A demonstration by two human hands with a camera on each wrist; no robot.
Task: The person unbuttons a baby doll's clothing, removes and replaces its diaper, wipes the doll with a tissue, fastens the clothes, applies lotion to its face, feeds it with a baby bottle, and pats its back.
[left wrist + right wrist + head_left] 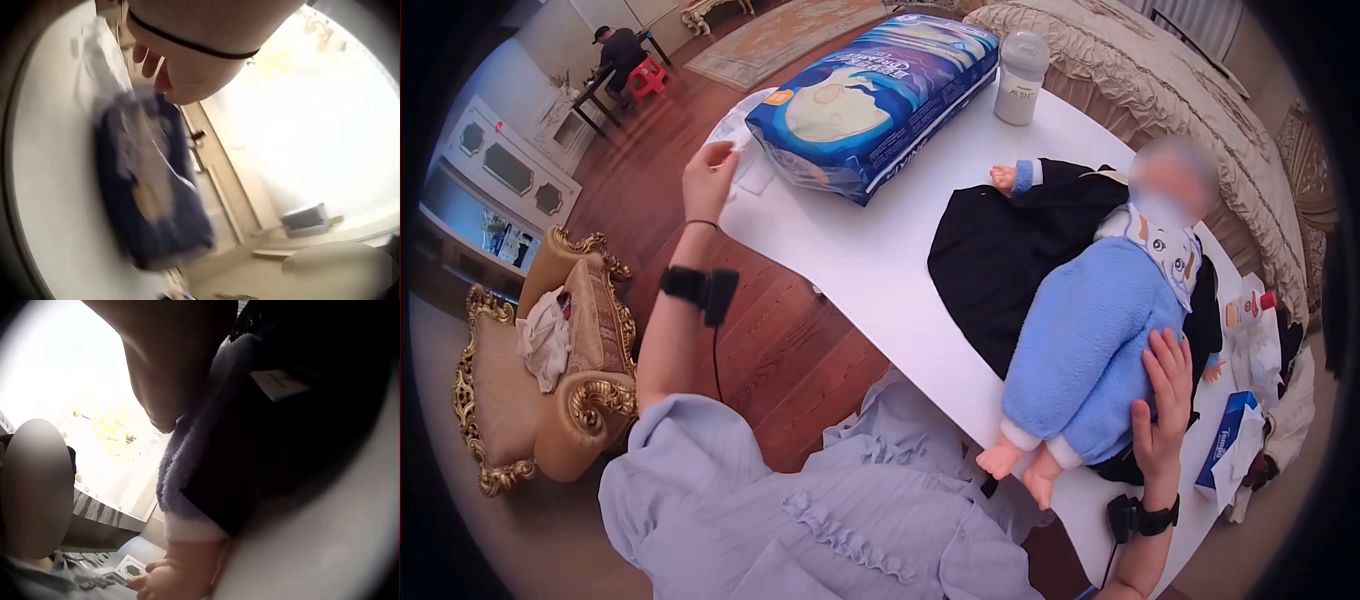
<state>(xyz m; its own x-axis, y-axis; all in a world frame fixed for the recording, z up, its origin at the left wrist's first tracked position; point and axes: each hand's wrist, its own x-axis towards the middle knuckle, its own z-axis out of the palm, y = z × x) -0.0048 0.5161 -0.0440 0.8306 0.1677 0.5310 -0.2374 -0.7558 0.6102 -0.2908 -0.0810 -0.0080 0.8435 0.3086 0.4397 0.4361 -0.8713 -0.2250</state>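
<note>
Places relative to the doll (1095, 330). Bed (1125, 75) is biggest, past the doll's head end. White table (850, 265) is under the doll, running out to its left and right in the head view. Gold-trimmed armchair (510, 385) stands on the floor, well left of the doll. Doll itself lies face up on the table, fuzzy blue trousers and a bib, feet toward the wearer. Black cloth (980, 275) is spread beneath the doll, mostly showing on its left. Blue diaper pack (880, 105) lies left of the doll and farther from the wearer. Right hand (1164, 405) is on the doll: fingers extended, thumb apart, resting on the blue trousers, no grip. Left hand (708, 182) is well left of the doll, by the pack's near end: fingers loosely bent, partly open, nothing visibly in them; white item (752, 178) just beside. Milk bottle (1020, 85) stands upright beyond the doll's raised arm, beside the pack. Tissue box (1224, 440) sits right of the doll's legs; red-capped bottle (1250, 308) is right of its chest.
</note>
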